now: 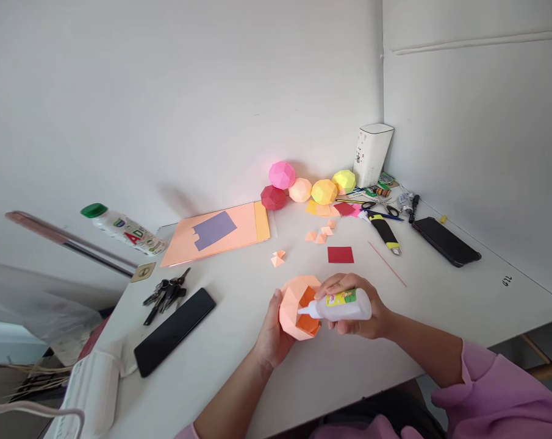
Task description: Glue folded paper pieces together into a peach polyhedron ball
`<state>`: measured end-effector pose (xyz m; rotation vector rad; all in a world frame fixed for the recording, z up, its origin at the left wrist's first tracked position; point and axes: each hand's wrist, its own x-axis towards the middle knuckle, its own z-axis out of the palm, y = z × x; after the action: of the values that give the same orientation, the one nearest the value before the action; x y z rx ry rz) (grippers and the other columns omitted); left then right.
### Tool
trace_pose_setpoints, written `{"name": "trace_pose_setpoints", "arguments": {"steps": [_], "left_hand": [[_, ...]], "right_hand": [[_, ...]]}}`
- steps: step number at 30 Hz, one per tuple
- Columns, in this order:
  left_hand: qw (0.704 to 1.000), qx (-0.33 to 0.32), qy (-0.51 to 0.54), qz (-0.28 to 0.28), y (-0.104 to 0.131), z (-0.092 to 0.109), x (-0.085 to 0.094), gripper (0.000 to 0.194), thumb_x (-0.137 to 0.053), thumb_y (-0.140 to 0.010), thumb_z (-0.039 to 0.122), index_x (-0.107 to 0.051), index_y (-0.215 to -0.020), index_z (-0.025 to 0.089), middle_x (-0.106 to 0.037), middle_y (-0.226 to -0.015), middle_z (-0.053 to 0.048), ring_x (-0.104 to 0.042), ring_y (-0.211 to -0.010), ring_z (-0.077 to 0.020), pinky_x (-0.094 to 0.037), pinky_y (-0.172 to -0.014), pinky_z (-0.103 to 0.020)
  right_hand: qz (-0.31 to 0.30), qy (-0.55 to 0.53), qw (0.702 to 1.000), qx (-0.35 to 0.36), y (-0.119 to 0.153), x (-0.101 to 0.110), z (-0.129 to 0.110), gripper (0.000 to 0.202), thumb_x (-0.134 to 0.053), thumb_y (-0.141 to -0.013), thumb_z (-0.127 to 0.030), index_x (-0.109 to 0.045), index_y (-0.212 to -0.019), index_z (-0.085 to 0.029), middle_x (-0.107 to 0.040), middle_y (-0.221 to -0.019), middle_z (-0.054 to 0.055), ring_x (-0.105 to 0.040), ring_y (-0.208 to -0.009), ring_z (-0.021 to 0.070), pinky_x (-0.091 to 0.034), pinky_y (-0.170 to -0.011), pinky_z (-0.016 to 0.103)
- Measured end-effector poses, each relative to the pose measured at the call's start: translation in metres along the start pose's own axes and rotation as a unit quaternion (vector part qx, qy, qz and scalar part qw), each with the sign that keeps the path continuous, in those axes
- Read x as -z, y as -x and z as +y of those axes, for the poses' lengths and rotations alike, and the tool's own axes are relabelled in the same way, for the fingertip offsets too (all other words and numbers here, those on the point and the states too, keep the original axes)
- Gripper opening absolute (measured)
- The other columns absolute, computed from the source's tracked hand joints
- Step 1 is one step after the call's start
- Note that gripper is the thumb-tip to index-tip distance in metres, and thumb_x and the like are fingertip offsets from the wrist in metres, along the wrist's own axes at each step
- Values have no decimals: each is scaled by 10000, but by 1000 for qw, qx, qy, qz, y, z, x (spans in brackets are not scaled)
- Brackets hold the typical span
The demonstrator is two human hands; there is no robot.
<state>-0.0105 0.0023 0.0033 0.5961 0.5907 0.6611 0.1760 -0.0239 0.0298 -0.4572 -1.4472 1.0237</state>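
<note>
My left hand (274, 335) is closed around the lower left side of a peach faceted paper ball (291, 305). The ball has an opening on its right side, and its hollow inside shows. In my right hand (365, 305) is a clear glue bottle (342, 306) with a yellow and green label, lying nearly level. Its white nozzle points left, at the rim of the opening; whether it touches the paper I cannot tell. Small folded peach paper pieces (278, 258) lie beyond the ball, with several more (321, 235) farther back. A dark red paper rectangle (340, 255) lies behind the bottle.
Finished paper balls (324, 191) in several colours line the wall. Peach sheets (211, 235) lie back left, near a white bottle (124, 230), keys (168, 294) and a black phone (175, 332). At right are a cutter (384, 231), scissors (380, 209), a thin red stick (387, 263) and a dark phone (446, 241).
</note>
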Motion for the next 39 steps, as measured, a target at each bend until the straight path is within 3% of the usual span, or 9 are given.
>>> {"name": "trace_pose_setpoints", "arguments": {"steps": [9,12,16,19,22,31,36,39], "left_hand": [[1000,-5,6,-2,-2,1,-4,647,-289,-911,605,-564,-1257,132,-653,-1142,-144,-586,-1045,-302,-471,-767,-350],[999,-2,35,12,-1,2,-3,620,-333,-898,609,-596,-1204,138,-670,-1082,-142,-623,-966,-290,-505,-722,-346],[992,42,113,41,1,6,5,611,-417,-841,648,-634,-1122,151,-669,-1035,-133,-646,-882,-269,-552,-665,-329],[983,47,178,-15,3,9,11,653,-498,-762,683,-621,-1132,158,-644,-1071,-125,-632,-854,-245,-565,-597,-286],[975,43,207,-65,5,13,14,710,-544,-711,690,-590,-1171,151,-591,-1192,-124,-608,-840,-219,-570,-569,-271],[976,5,163,-142,4,15,15,771,-541,-690,705,-567,-1194,122,-507,-1285,-197,-546,-793,-215,-519,-528,-306],[978,-23,126,-165,5,17,13,768,-519,-674,738,-635,-1112,118,-588,-1076,-164,-559,-715,-209,-459,-422,-262],[982,7,67,-175,7,22,11,813,-539,-585,796,-659,-1067,152,-609,-896,-114,-570,-580,-187,-403,-368,-248]], "right_hand": [[-23,-63,997,-45,3,-3,-2,378,-767,-742,-279,-593,-1076,-255,-630,-1024,84,-649,-631,139,-528,-504,277],[-6,-117,990,-84,-1,-1,-4,310,-708,-794,-358,-583,-1055,-248,-638,-1006,74,-630,-555,122,-500,-460,264],[109,-187,968,-129,-12,10,-9,356,-614,-823,-517,-613,-1008,-214,-658,-896,53,-520,-429,79,-388,-350,210],[223,-225,937,-147,-21,19,-12,346,-602,-827,-515,-660,-905,-183,-653,-803,32,-430,-413,58,-326,-328,193],[279,-239,915,-163,-26,25,-13,316,-605,-825,-482,-672,-827,-173,-648,-768,24,-381,-416,56,-312,-332,194],[229,-206,934,-181,-20,24,-5,337,-565,-851,-495,-652,-876,-170,-598,-599,8,-386,-403,88,-295,-349,217],[211,-207,938,-182,-18,23,-4,323,-551,-858,-487,-648,-881,-180,-643,-701,28,-396,-385,79,-278,-344,218],[202,-210,938,-187,-18,22,-5,319,-554,-851,-488,-644,-860,-181,-652,-726,33,-404,-380,79,-275,-346,220]]}}
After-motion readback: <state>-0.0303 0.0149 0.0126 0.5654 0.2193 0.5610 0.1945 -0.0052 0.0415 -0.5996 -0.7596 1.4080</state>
